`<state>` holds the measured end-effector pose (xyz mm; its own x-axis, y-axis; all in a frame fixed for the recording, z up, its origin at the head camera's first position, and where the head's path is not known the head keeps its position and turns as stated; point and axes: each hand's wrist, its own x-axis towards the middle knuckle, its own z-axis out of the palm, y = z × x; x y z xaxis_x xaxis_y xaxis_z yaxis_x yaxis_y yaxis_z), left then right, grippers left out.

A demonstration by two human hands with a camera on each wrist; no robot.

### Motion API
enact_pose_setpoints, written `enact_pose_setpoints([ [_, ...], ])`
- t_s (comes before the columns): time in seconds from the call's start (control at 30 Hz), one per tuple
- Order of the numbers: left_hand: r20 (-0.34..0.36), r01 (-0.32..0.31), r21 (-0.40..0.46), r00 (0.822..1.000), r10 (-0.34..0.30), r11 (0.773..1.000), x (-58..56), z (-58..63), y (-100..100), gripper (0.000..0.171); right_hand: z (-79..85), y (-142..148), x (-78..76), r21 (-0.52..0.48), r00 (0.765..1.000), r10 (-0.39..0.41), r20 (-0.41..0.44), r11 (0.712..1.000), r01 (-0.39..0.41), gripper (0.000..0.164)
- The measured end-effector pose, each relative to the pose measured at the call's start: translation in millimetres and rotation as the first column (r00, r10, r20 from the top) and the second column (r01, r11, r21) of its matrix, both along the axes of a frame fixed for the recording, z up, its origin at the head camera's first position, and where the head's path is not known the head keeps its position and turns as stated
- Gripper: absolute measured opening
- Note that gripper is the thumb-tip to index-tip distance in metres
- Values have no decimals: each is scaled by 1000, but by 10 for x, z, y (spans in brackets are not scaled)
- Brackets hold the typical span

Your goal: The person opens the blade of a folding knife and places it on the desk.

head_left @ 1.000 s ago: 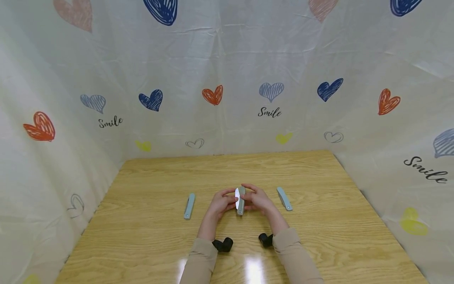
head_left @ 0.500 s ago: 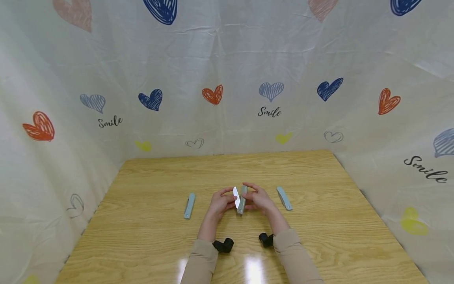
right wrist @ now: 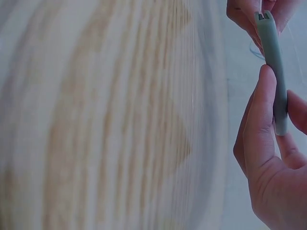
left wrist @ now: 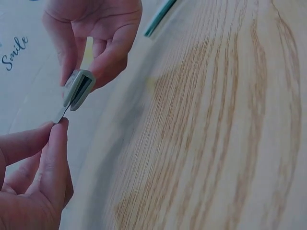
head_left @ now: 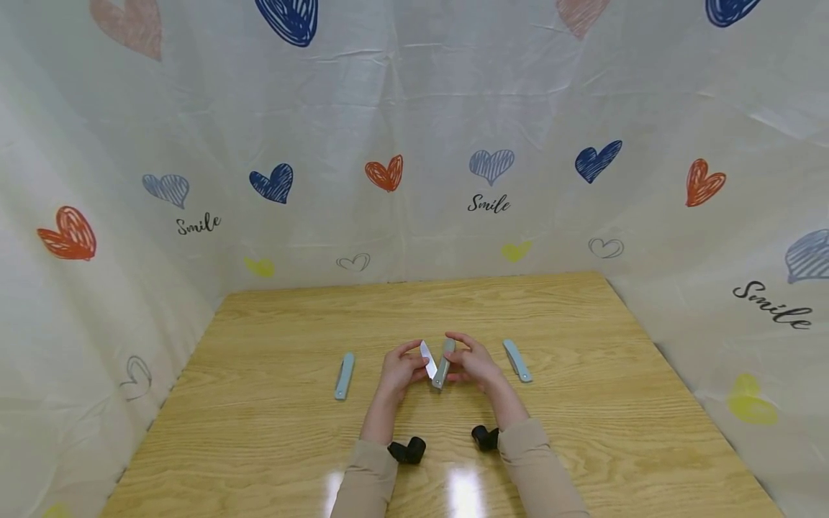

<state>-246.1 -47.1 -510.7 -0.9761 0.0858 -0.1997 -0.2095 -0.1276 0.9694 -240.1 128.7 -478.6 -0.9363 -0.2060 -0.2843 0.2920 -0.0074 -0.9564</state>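
Note:
A folding knife with a grey-green handle (head_left: 444, 367) is held between both hands over the middle of the table, its shiny blade (head_left: 429, 360) swung partway out in a narrow V. The left hand (head_left: 400, 370) pinches the blade between thumb and fingertips. In the left wrist view, the handle (left wrist: 81, 90) shows its dark slot end-on, with the blade coming out toward the left hand (left wrist: 41, 179). On the other side, the right hand (head_left: 477, 362) grips the handle. The right wrist view shows this handle (right wrist: 273, 72) lengthwise between thumb and fingers of the right hand (right wrist: 276, 163).
A light blue folded knife (head_left: 345, 376) lies on the wooden table (head_left: 272, 331) to the left, another light blue folded knife (head_left: 517, 360) to the right. Black wrist cameras (head_left: 408, 450) sit at both wrists. A white curtain (head_left: 440, 108) with printed hearts surrounds the table.
The blade has swung away from the handle, from lying nearly alongside it to a clear V. The left hand has drawn slightly left with the blade; the handle has tilted right.

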Motion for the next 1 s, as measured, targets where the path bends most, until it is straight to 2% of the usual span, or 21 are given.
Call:
enact_pose_setpoints([
  [0.33,7,-55,38,998,55,998,12,12,9,48,49,-10,45,-23,999,-53,-13,998,53,54],
  [0.6,20,-81,55,997,80,995,24,24,13,50,-248,-5,-83,-53,991,-134,-16,990,133,51],
  [1.0,24,-106,59,994,105,993,35,27,8,50,-235,14,-69,-85,982,-188,3,978,188,52],
])
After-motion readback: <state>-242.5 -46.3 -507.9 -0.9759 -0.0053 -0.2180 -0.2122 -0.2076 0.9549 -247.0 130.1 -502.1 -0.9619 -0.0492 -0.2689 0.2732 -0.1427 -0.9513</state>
